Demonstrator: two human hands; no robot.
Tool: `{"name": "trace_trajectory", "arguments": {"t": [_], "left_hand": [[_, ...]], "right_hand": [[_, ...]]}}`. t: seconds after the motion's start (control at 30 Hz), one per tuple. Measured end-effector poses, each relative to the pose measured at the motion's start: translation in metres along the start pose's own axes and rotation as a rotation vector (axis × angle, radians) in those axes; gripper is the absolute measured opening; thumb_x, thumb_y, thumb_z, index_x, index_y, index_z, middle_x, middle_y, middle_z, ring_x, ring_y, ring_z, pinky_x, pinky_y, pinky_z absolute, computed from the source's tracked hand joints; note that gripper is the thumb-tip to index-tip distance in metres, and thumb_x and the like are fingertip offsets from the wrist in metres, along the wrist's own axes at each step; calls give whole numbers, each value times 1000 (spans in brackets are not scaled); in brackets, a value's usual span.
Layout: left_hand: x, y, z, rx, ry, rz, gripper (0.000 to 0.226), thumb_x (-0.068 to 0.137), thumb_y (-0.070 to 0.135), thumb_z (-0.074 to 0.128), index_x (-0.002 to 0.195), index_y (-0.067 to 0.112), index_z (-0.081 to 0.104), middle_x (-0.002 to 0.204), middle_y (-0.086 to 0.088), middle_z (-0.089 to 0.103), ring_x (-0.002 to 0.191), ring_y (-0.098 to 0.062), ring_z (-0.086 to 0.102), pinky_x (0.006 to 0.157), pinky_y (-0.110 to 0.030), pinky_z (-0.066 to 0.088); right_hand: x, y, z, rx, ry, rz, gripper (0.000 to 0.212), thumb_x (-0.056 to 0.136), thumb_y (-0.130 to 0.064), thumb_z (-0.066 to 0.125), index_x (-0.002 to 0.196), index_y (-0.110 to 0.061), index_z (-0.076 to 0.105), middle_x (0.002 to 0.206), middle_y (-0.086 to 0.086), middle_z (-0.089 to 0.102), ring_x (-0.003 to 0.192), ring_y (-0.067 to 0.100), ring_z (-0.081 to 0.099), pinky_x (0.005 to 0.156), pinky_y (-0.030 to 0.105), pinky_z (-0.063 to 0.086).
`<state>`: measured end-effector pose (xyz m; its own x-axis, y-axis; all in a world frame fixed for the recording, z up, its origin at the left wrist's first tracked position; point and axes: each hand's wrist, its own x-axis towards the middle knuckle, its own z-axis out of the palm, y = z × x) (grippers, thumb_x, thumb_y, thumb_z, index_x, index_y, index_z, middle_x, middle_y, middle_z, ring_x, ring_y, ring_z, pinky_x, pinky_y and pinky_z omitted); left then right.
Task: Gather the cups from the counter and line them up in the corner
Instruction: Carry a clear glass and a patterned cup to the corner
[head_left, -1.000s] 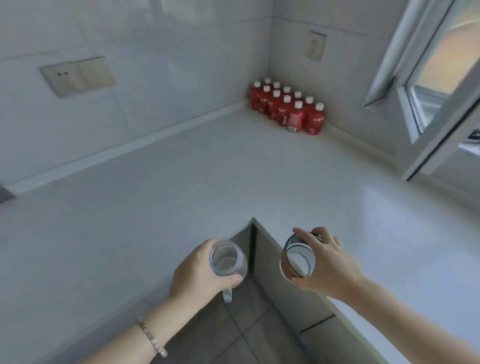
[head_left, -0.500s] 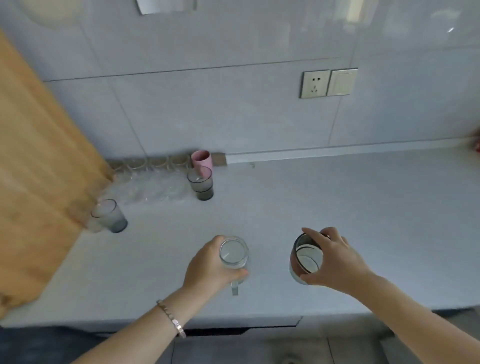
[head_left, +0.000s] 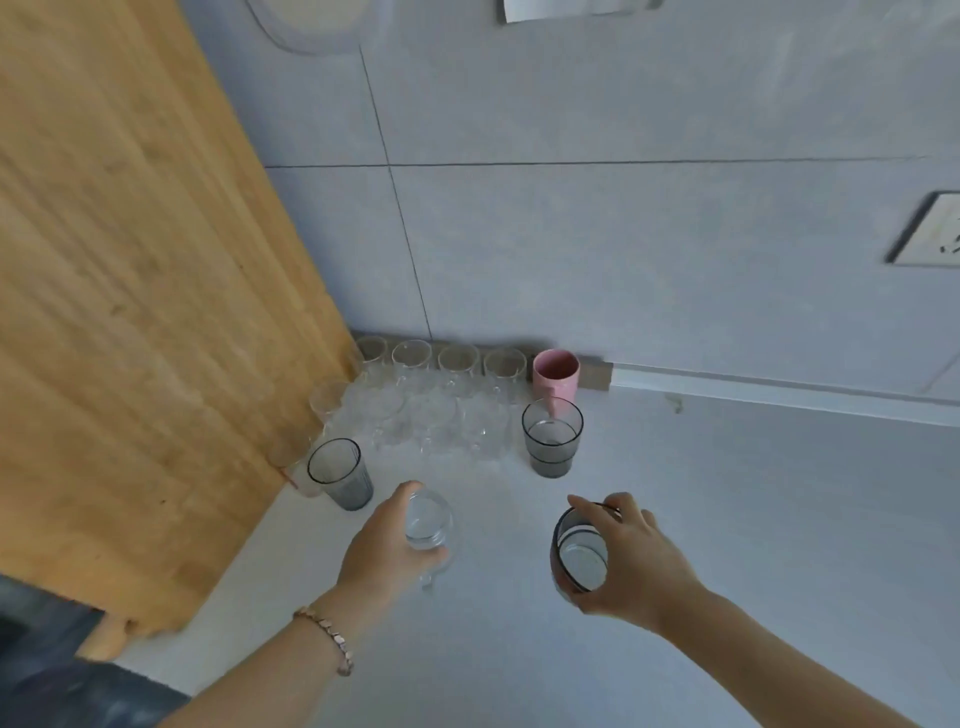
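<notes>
Left hand (head_left: 384, 545) grips a clear mug (head_left: 428, 525), right hand (head_left: 631, 566) a grey glass (head_left: 579, 553); next they need spots beside the corner cups (head_left: 436, 395).

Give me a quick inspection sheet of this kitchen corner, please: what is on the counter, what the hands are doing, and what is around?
Surface: pale counter, nothing spilled that shows.
Job's things: clear glasses clustered in the corner; pink cup at the wall; grey stacked tumblers in front of it; grey tumbler by the wooden panel.
Clutter: nothing seen.
Hands: left hand holds a clear handled mug; right hand holds a dark-rimmed glass, fingers on its rim.
Cables: nothing seen.
Surroundings: wooden panel on the left, tiled wall, wall socket.
</notes>
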<state>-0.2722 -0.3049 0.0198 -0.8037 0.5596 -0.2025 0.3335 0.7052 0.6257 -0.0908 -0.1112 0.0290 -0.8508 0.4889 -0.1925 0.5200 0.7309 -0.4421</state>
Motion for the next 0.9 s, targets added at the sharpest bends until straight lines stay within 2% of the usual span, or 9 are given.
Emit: {"name": "trace_trajectory", "arguments": {"t": [0.13,0.3,0.4,0.53,0.67,0.9], "left_hand": [[44,-19,-5,-16,23,-32,59,70,28,75,118,29,41,107,5,53,93,-17,52,69,-27,36],[89,-42,4,-63,-32,-21,67,73,23,75,129,16,39,124,-7,51,113,-23,50,84,-27,39],[103,-55,7,-69,-68,-10,69,76,24,73,134,18,36,128,-6,48,116,-21,47,82,-23,35],[112,-65,5,-60,-103,57,77,81,25,69,144,19,26,139,-5,39,126,-18,41,87,-20,34],[121,-70,-3,4,-163,133,84,86,26,65,149,20,11,143,-5,31,129,-20,40,97,-26,40],[125,-78,-6,59,-183,202,90,87,26,64,150,24,0,146,-7,27,127,-22,42,96,-26,42]], "right_hand": [[35,-19,18,2,-23,11,90,64,-55,68,141,-43,23,133,-7,32,119,19,40,90,27,50],[62,-42,46,12,-26,74,90,65,-55,68,141,-43,23,134,-8,31,119,17,40,89,25,49],[73,-60,60,28,-15,135,95,65,-51,70,144,-40,18,136,-9,31,120,17,39,89,25,49],[94,-86,75,39,-8,208,105,66,-46,73,148,-30,9,139,-8,30,121,19,38,94,29,47],[120,-108,87,14,-2,260,103,67,-49,72,148,-23,14,141,-6,29,124,22,37,95,32,47],[144,-127,110,14,107,341,104,67,-52,70,148,-17,15,140,-2,32,123,24,38,94,35,46]]}}
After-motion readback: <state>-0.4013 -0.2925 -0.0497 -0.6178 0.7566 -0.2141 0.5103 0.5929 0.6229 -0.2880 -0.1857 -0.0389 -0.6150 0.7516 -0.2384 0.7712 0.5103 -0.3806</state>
